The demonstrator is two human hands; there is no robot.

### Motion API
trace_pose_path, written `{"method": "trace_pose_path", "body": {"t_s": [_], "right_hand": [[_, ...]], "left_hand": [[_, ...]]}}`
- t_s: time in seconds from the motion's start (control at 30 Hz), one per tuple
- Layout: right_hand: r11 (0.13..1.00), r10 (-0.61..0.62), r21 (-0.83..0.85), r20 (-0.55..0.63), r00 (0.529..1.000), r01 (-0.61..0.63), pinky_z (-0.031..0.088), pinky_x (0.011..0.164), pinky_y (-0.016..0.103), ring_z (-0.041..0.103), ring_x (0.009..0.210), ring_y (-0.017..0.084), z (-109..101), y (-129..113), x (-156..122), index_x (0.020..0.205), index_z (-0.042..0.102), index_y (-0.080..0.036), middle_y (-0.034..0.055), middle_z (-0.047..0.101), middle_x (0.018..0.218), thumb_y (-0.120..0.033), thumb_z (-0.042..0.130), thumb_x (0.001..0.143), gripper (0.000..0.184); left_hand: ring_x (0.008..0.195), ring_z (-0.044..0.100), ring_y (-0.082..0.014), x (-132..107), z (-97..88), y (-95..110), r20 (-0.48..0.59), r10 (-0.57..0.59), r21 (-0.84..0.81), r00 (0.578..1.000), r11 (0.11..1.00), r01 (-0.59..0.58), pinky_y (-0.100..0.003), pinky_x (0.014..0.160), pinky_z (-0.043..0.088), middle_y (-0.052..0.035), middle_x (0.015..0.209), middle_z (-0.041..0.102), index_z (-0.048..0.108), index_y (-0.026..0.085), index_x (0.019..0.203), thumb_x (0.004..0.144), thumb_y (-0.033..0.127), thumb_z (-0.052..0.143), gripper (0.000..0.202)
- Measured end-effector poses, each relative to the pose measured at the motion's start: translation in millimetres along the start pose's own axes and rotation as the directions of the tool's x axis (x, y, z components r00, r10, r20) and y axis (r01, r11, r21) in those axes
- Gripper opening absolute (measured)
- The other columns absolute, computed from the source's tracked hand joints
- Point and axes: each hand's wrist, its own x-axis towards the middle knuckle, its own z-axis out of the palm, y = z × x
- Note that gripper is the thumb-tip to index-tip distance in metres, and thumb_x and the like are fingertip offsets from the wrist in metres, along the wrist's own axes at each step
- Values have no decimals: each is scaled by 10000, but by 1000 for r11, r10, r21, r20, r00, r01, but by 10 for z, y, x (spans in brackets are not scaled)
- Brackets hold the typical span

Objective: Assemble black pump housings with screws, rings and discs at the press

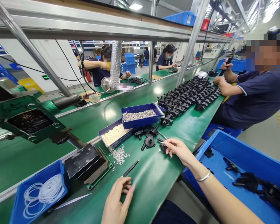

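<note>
My right hand (176, 150) is over a black plastic housing (162, 146) with a pipe stub, its thumb and index finger pinched together. What the fingertips grip is too small to tell; a thin metal rod (162, 135) shows just behind them. Two or three similar black housings (149, 142) lie to the left. Near the front edge, my left hand (120, 199) rests with loosely curled fingers and thumb apart, seemingly holding nothing. Right beyond its fingertips lie black tweezers (131, 168). Small white rings (120, 155) are scattered farther back.
Blue trays hold small metal pieces (140, 115) and cream-coloured pieces (114, 134). A hand press (84, 161) and a bin of clear rings (45, 191) stand left, with silver tweezers (72, 201). Rows of black housings (186, 95) reach toward a co-worker (259, 93). A blue crate (224, 177) stands right.
</note>
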Motion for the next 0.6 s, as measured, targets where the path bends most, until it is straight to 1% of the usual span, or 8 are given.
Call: {"method": "trace_pose_path", "body": {"t_s": [0.13,0.23,0.27,0.3,0.37,0.43,0.53,0.6], "right_hand": [[997,-75,17,-59,995,76,374,448,203,488,472,89,6,44,2,883,702,-135,-11,593,561,-509,754,790,389],[987,-140,63,-129,982,149,371,475,212,463,489,88,59,76,-19,886,698,-144,-28,565,553,-517,746,794,388],[982,-155,81,-151,976,169,372,481,216,460,496,91,81,79,-29,886,695,-148,-31,558,554,-521,744,794,387],[978,-168,99,-172,971,186,373,484,220,458,501,93,103,76,-40,885,692,-151,-33,551,553,-524,742,794,387],[968,-186,130,-204,961,215,376,486,223,459,507,94,139,55,-64,890,690,-156,-33,543,563,-523,741,796,382],[959,-199,155,-220,955,236,383,488,225,470,516,96,164,21,-88,897,688,-160,-28,549,584,-515,741,799,372],[952,-209,180,-209,955,247,398,490,222,486,531,97,187,-38,-124,899,682,-166,-22,558,608,-493,734,816,341],[952,-204,189,-186,961,239,387,467,210,483,515,91,195,-74,-146,904,677,-167,-27,550,594,-478,723,834,322]], "left_hand": [[838,689,-180,182,253,179,201,55,47,978,997,-66,-309,772,591,-76,1025,650,545,221,1180,970,295,505,227],[874,687,-200,508,547,383,324,92,178,942,972,-156,-335,813,577,-98,1067,637,502,183,1260,958,231,498,305],[919,687,-215,644,657,451,336,79,266,939,948,-175,-347,854,563,-111,1106,633,502,169,1268,947,213,518,325],[961,684,-236,784,769,513,335,69,299,940,938,-176,-356,868,554,-128,1139,627,512,153,1267,938,218,542,336],[969,685,-269,1048,982,615,315,39,356,948,921,-156,-370,828,554,-145,1167,618,534,144,1252,939,254,556,332],[910,694,-274,1252,1154,680,295,3,400,955,908,-126,-362,757,549,-146,1142,624,589,143,1158,953,256,529,241],[865,694,-267,1378,1265,706,287,-30,430,958,897,-101,-349,722,531,-146,1088,640,625,136,1044,967,228,492,179],[893,685,-276,1320,1216,684,309,-28,418,951,902,-109,-354,754,523,-138,1032,659,636,133,993,950,217,528,143]]}}
